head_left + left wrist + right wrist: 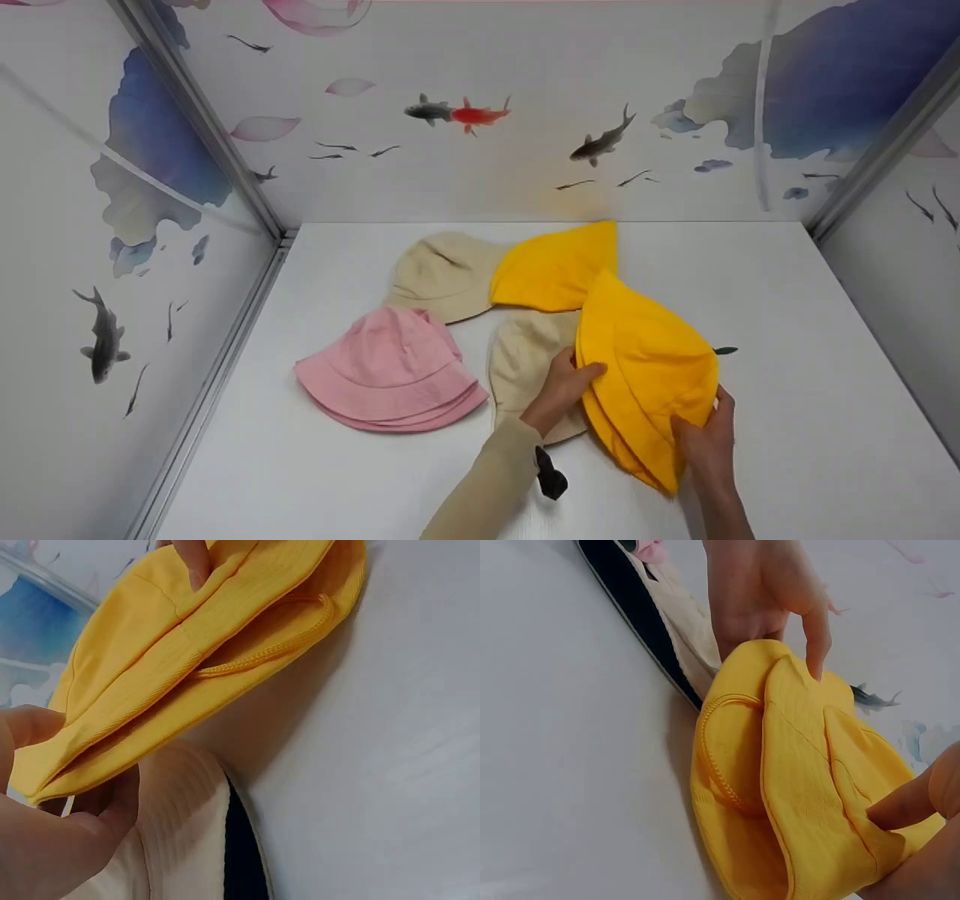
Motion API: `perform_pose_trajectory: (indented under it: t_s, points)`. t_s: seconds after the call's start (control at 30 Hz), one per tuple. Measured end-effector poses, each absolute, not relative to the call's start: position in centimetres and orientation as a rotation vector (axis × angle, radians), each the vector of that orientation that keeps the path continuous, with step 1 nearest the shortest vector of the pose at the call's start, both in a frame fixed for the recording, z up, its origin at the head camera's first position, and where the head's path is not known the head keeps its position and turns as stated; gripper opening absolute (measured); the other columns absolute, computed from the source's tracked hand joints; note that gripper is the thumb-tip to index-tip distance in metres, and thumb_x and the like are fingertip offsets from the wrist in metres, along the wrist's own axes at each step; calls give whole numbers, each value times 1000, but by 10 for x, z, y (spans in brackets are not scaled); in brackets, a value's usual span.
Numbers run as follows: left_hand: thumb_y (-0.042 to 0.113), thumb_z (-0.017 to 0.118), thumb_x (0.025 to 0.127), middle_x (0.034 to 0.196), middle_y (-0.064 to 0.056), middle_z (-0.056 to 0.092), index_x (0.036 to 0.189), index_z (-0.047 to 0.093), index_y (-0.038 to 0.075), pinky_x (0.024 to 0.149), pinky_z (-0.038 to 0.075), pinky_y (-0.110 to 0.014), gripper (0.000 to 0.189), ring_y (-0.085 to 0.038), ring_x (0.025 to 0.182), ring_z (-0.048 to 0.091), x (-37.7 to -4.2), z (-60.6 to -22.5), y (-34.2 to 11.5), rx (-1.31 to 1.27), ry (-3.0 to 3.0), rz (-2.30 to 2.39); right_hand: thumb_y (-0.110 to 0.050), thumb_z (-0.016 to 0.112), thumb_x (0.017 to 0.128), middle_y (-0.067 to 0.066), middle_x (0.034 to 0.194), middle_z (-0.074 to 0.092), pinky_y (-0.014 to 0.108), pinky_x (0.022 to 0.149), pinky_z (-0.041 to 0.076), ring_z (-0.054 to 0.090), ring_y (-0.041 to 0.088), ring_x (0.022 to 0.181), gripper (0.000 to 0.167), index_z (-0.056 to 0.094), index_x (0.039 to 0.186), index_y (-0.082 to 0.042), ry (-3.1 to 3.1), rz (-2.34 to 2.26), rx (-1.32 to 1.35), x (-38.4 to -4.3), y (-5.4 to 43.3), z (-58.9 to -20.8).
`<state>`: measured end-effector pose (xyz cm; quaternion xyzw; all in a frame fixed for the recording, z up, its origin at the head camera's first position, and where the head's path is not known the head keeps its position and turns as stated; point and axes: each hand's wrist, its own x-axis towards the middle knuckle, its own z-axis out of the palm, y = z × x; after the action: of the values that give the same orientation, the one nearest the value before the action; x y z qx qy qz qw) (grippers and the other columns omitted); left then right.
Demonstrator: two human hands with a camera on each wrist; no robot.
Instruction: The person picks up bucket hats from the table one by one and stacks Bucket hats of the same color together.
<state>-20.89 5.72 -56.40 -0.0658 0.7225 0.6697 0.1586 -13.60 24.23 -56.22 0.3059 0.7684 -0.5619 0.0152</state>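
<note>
Both hands hold a yellow bucket hat (649, 367), folded flat and tilted above the table. My left hand (564, 386) pinches its brim at one side, thumb on top and fingers beneath. On the other side my right hand (709, 442) grips the crown, its thumb pressed into the cloth. A braided yellow cord (262, 656) shows between the two brim layers in the left wrist view. Under the left hand lies a beige bucket hat (521, 367), partly covered by the yellow one; its dark lining (244, 847) shows in the left wrist view.
Another yellow hat (559, 270) lies at the back, touching a second beige hat (446, 274). A folded pink hat (394, 367) lies to the left. Printed panels (510, 172) wall the white table (810, 420) at the back and sides.
</note>
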Motion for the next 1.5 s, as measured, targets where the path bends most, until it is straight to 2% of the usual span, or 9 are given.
perform_pose_trajectory:
  t_s: [0.27,0.37,0.57,0.73,0.87,0.97,1.1,1.27,1.5]
  points:
    - [38,68,95,128,-4,68,140,55,11,103,52,-35,54,-13,105,65,-225,-556,17,-203,1984,1944,5,52,94,22,165,18,59,122,23,31,42,141,84,4,161,-10,2464,-1679,546,-137,247,-557]
    - [44,68,94,130,-3,67,145,52,13,98,55,-33,61,-12,102,66,-229,-553,1,-201,1966,1917,4,51,94,24,163,21,61,121,24,32,42,138,82,6,161,-10,2457,-1651,455,-138,249,-556]
    - [55,67,90,105,-2,72,135,61,11,72,55,-23,63,-10,80,64,-232,-552,-21,-206,2022,1868,1,52,95,21,163,22,61,121,23,35,40,137,80,9,161,-13,2456,-1595,311,-138,250,-555]
    - [53,62,94,98,-2,69,132,61,12,67,57,-24,56,-11,76,63,-224,-547,-38,-93,2088,1782,-3,53,98,22,162,27,59,119,29,41,39,134,75,12,160,-13,2471,-1599,179,-136,251,-556]
    - [40,58,100,94,-5,69,129,61,9,62,59,-29,43,-14,71,64,-213,-541,-50,37,2112,1829,-30,63,100,20,161,32,47,113,42,50,34,132,82,9,161,-18,2411,-1613,208,-136,249,-559]
    - [39,57,100,95,-4,68,131,60,8,66,59,-26,44,-12,74,64,-208,-538,-56,65,2138,1862,-54,65,92,21,161,34,43,110,46,55,30,128,96,6,161,-21,2356,-1589,292,-137,245,-561]
    - [43,55,101,109,-5,69,138,56,10,84,59,-27,50,-14,85,64,-203,-537,-62,11,2186,1907,-66,62,88,25,156,40,44,109,48,60,25,119,101,13,161,-16,2327,-1508,357,-140,241,-564]
    - [44,53,101,129,-3,66,144,51,14,102,53,-32,52,-15,102,63,-198,-537,-70,-175,2232,2023,-60,58,94,16,130,61,30,93,54,59,18,100,80,38,152,-8,2303,-1484,322,-141,236,-570]
    - [34,56,101,134,-9,63,144,50,8,102,53,-33,50,-18,108,65,-187,-537,-84,-307,2156,2201,-52,51,101,5,96,59,26,71,52,57,18,84,63,54,139,-3,2258,-1603,324,-140,228,-572]
